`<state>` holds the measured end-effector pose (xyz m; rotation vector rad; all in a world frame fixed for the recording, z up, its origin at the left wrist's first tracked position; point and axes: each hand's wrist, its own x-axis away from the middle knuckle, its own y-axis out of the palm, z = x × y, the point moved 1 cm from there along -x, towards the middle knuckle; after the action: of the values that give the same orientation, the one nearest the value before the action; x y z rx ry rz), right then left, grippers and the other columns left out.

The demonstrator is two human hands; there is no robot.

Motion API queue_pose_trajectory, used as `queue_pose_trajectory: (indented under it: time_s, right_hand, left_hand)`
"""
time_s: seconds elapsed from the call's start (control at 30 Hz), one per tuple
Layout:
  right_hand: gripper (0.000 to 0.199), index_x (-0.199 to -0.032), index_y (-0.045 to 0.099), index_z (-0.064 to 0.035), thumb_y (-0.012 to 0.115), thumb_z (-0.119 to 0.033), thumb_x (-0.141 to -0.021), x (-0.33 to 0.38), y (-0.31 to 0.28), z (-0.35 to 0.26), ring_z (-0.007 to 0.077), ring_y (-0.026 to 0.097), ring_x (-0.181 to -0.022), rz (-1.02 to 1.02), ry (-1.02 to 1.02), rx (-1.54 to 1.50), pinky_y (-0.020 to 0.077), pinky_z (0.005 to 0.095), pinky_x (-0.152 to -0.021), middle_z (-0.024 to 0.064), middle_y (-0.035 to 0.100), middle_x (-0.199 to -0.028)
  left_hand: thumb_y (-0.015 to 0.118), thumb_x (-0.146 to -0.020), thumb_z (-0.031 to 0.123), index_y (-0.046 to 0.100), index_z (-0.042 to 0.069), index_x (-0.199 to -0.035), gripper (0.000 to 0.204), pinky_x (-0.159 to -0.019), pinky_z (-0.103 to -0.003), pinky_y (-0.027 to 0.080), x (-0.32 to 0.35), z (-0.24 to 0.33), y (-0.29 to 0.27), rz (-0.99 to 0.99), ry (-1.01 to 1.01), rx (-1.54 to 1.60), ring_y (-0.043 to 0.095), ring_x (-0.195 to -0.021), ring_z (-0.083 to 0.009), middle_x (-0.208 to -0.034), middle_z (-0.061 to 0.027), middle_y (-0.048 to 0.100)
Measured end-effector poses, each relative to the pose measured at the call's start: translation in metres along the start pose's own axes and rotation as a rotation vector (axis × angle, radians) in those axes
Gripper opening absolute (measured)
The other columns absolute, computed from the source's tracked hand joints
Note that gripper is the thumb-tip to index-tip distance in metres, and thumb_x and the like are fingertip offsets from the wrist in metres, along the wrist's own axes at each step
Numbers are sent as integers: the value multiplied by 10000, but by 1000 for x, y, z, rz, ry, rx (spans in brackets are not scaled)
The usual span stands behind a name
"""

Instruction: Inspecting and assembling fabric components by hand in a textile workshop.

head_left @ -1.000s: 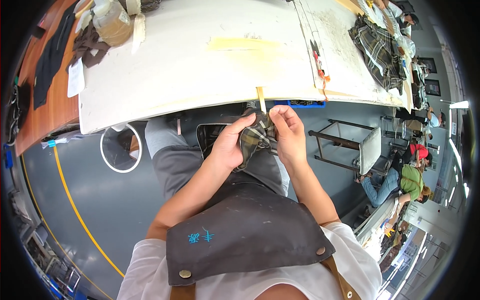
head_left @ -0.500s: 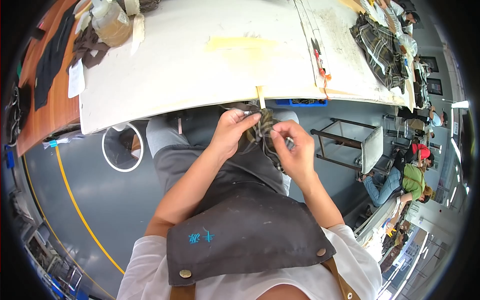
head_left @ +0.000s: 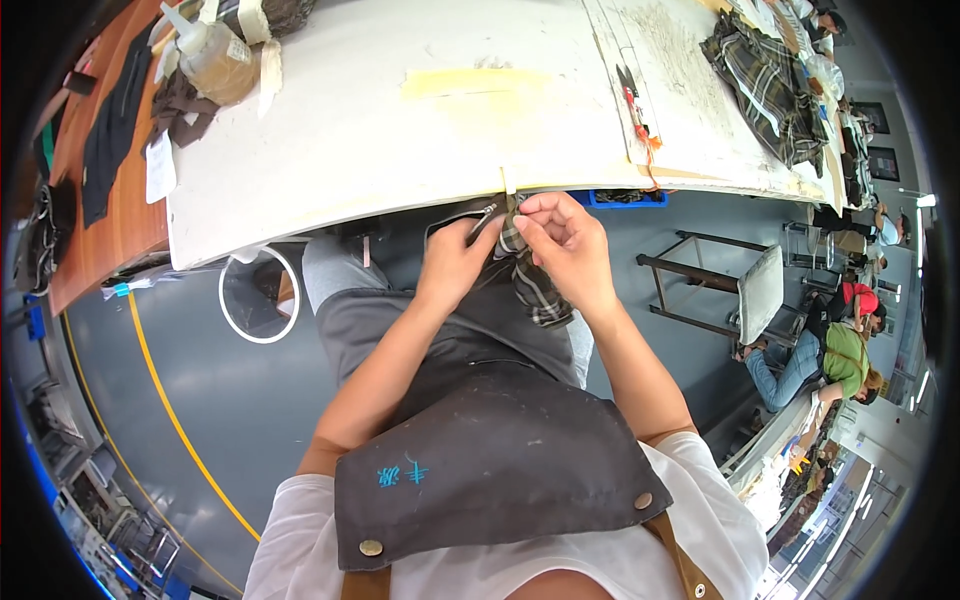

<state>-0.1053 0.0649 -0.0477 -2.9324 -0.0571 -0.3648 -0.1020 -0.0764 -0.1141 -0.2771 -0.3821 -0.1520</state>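
Just below the table's front edge, over my lap, both hands work close together at a plaid cloth piece (head_left: pixel 540 292) in brown, grey and white. My left hand (head_left: pixel 452 262) is closed, and a slim dark piece with a shiny metal end (head_left: pixel 486 214) sticks out between thumb and forefinger; its kind I cannot make out. With thumb and forefinger pinched, my right hand (head_left: pixel 572 250) holds the top of the plaid cloth, which hangs down below the fingers. A pale strip (head_left: pixel 509 181) at the table edge stands right above the cloth.
On the white table (head_left: pixel 330 150) lie red-handled scissors (head_left: pixel 632 100) and a plaid garment (head_left: pixel 765 90). A glue-like bottle (head_left: pixel 215 62) stands far left. Below are a white-rimmed bin (head_left: pixel 232 325), a blue tray (head_left: pixel 630 199) and a stool (head_left: pixel 760 295). Other people sit at right.
My left hand has turned, and the slim dark piece now points up from its fingers. My right hand has moved up a little, and more of the plaid cloth hangs in view.
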Motion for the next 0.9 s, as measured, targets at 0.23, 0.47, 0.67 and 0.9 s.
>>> queue_pose_trajectory:
  time_s: [0.23, 0.47, 0.67, 0.9]
  right_hand:
    - [253, -935, 529, -25, 693, -19, -742, 10, -1, 9, 6, 459, -603, -78, -2, -94, 396, 156, -535, -26, 516, -714]
    - [143, -854, 577, -5, 636, 37, -731, 32, 6, -2, 117, 563, -684, 17, -373, 289, 472, 252, -635, 46, 565, -733]
    - [75, -866, 584, 7, 582, 15, -791, 31, -5, 17, 98, 600, -680, -17, -224, -99, 481, 220, -589, 49, 615, -745]
    - [125, -869, 606, 13, 657, -43, -769, 2, -2, 16, 78, 606, -656, -30, -131, -119, 483, 212, -582, 59, 652, -756]
  left_hand:
    - [714, -705, 53, 608, -22, -851, 196, -577, -236, 462, 34, 38, -17, 233, 432, 87, 567, -615, -124, -726, -62, 603]
    - [667, -784, 50, 604, -27, -824, 107, -530, -156, 429, 20, 51, -9, 93, 247, 197, 509, -596, -15, -676, 8, 578]
    - [599, -804, -5, 602, -23, -824, 27, -526, -164, 430, 19, 56, -15, 82, 213, 114, 522, -595, -24, -703, -5, 595]
    - [565, -837, 35, 605, -26, -865, 78, -585, -203, 452, 21, 62, -21, -9, -1, 298, 578, -669, -85, -754, -38, 613]
